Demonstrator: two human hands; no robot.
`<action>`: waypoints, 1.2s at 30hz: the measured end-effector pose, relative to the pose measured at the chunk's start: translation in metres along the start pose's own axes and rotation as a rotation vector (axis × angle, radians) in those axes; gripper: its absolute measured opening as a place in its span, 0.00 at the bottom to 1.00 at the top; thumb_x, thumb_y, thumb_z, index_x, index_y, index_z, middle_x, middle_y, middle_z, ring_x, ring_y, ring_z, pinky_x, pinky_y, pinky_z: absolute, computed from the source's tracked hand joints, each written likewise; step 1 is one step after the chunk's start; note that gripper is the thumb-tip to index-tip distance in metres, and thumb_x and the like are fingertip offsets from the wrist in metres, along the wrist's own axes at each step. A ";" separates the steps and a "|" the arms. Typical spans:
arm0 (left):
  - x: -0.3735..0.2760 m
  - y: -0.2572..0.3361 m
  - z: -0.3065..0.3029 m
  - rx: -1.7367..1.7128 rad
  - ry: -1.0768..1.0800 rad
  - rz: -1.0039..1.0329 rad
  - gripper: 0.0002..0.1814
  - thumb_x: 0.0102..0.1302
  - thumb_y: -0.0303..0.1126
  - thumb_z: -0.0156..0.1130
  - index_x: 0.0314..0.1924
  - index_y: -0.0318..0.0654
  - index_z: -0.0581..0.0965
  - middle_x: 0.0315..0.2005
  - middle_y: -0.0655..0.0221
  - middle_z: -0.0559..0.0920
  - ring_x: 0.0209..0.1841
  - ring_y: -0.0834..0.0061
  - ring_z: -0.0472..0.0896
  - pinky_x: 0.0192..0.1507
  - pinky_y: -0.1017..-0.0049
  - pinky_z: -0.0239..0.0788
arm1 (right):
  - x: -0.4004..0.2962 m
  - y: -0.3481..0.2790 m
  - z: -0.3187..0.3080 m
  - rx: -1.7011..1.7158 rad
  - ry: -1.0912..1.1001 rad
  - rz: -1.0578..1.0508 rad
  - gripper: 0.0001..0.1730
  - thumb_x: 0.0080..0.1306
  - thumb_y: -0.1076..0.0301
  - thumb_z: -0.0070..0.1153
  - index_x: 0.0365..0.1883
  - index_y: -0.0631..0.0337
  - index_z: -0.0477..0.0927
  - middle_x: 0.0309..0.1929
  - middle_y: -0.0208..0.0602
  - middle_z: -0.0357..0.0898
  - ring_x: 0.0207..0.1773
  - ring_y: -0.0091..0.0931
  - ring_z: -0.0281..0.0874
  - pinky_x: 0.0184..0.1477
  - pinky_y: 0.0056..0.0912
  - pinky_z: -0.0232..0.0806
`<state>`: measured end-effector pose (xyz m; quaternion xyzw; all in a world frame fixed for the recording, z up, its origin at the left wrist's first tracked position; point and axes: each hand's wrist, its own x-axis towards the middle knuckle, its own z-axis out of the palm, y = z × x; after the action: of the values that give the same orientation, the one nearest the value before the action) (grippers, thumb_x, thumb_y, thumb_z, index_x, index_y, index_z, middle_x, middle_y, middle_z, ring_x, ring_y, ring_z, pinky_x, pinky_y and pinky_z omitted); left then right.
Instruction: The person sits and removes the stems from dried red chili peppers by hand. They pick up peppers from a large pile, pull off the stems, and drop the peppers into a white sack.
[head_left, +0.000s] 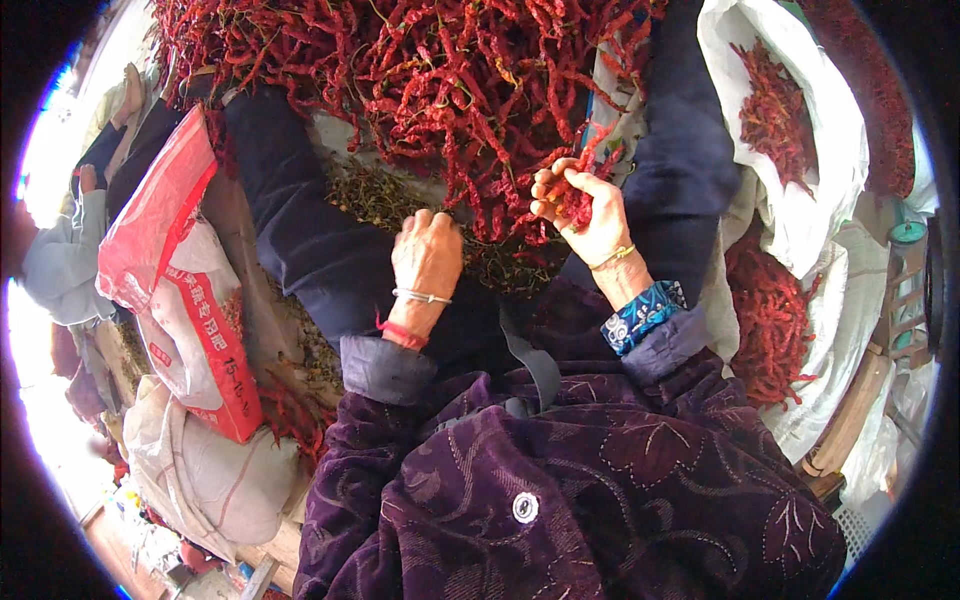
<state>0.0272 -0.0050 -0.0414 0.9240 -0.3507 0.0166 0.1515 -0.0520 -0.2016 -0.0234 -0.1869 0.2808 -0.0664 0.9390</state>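
Observation:
A large heap of wrinkled red chili peppers (420, 82) lies before me, between my outstretched legs. My right hand (589, 199), palm turned up, grips a small bunch of red chilies (576, 206) at the heap's near right edge. Lower and to the left, my left hand (427, 244) shows its back, with the fingers curled under and hidden. Whether it holds anything cannot be seen. Beneath and around it lie greenish-brown stems and scraps (375, 196), spread along the near side of the heap.
On my right stand an open white woven sack (829, 142) with chilies inside and another chili pile (769, 322). A red-and-white printed bag (199, 330) and a stuffed pale sack (217, 472) are on my left. Another person's sleeve (71, 255) shows at far left.

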 end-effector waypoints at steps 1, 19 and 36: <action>0.003 0.005 0.006 -0.056 -0.062 -0.077 0.08 0.53 0.35 0.57 0.26 0.39 0.73 0.26 0.61 0.75 0.29 0.60 0.77 0.29 0.64 0.69 | 0.002 0.002 -0.001 0.002 -0.046 0.003 0.06 0.60 0.71 0.43 0.33 0.59 0.71 0.29 0.39 0.74 0.29 0.33 0.73 0.36 0.36 0.69; 0.024 0.010 0.032 -0.135 -0.192 -0.319 0.16 0.52 0.42 0.60 0.29 0.35 0.74 0.27 0.54 0.79 0.32 0.55 0.78 0.34 0.62 0.70 | 0.002 0.019 0.002 -0.407 -0.043 -0.060 0.06 0.56 0.75 0.44 0.31 0.66 0.73 0.30 0.45 0.78 0.16 0.21 0.65 0.23 0.26 0.63; 0.032 -0.014 0.047 -0.982 -0.084 -0.671 0.13 0.49 0.34 0.63 0.32 0.31 0.79 0.20 0.62 0.79 0.21 0.73 0.77 0.26 0.74 0.68 | -0.017 0.018 0.007 -0.479 -0.075 -0.099 0.15 0.54 0.76 0.43 0.40 0.72 0.73 0.33 0.38 0.76 0.19 0.18 0.63 0.29 0.25 0.62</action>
<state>0.0566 -0.0295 -0.0858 0.8060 -0.0119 -0.2329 0.5440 -0.0621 -0.1787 -0.0169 -0.4200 0.2441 -0.0370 0.8733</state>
